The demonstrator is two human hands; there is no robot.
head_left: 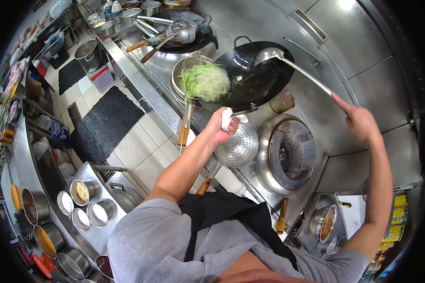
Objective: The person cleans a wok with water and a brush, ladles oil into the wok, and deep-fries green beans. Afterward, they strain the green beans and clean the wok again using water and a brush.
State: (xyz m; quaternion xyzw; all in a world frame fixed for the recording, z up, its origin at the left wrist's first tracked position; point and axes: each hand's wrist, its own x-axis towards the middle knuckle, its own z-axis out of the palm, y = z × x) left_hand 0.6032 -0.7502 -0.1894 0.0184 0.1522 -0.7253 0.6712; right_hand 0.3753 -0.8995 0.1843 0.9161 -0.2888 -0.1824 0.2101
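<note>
My left hand (pixel 220 128) is closed around a white cloth (pixel 227 118) at the near edge of a black wok (pixel 264 78). The wok is lifted and tilted to the left. Thin green and pale strips of food (pixel 205 82) spill over its left side, blurred by motion, above a round strainer (pixel 177 78) with a wooden handle. My right hand (pixel 361 123) grips the end of a long metal ladle (pixel 307 75), index finger stretched along the handle. The ladle's bowl rests in or just over the wok's far right part.
Right of my left hand lies a perforated skimmer (pixel 238 145), beside an uncovered wok burner (pixel 288 153). A rusty can (pixel 282 101) stands behind it. Another wok (pixel 189 40) holding ladles and strainers sits at the back left. Metal pots (pixel 84 192) line the left counter.
</note>
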